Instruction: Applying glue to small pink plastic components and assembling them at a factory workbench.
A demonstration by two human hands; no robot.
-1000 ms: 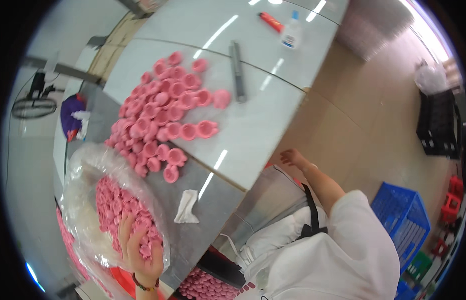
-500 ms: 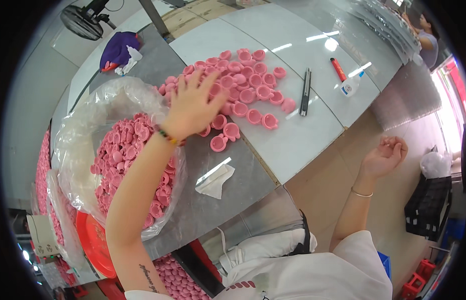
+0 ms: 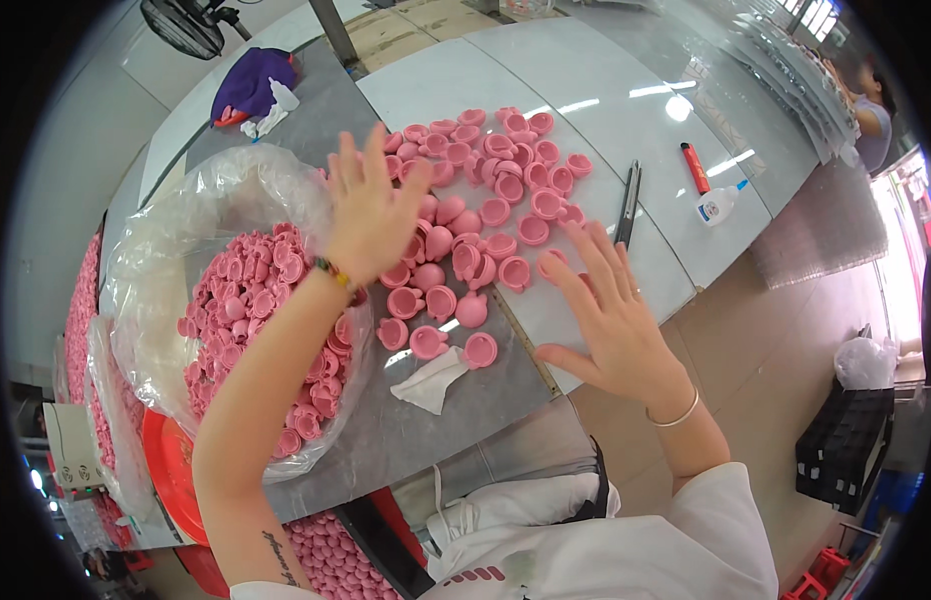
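Note:
Many small pink cup-shaped plastic pieces [image 3: 533, 230] with little tabs lie spread over the grey and white tabletop. Some rest hollow side up, others dome up. My left hand [image 3: 374, 215] is over the left side of the spread with fingers apart; whether it touches any piece I cannot tell. At the right edge of the spread, my right hand [image 3: 616, 320] has its fingers stretched out, near a few pieces partly hidden by it. Both hands hold nothing. Left of the pieces, a clear plastic bag [image 3: 151, 290] holds a heap of the same pink pieces.
A box cutter [image 3: 629, 205], a red marker [image 3: 696, 167] and a small white glue bottle [image 3: 721, 203] lie at the right. A crumpled white paper [image 3: 431, 382] is near the front edge. A purple cloth [image 3: 252, 86] lies far left. Below the table, a container holds pink balls [image 3: 331, 555].
My right hand has come in from off the table's right side to the pieces, its fingers now stretched. The pieces have spread toward me, and more lie near the white paper.

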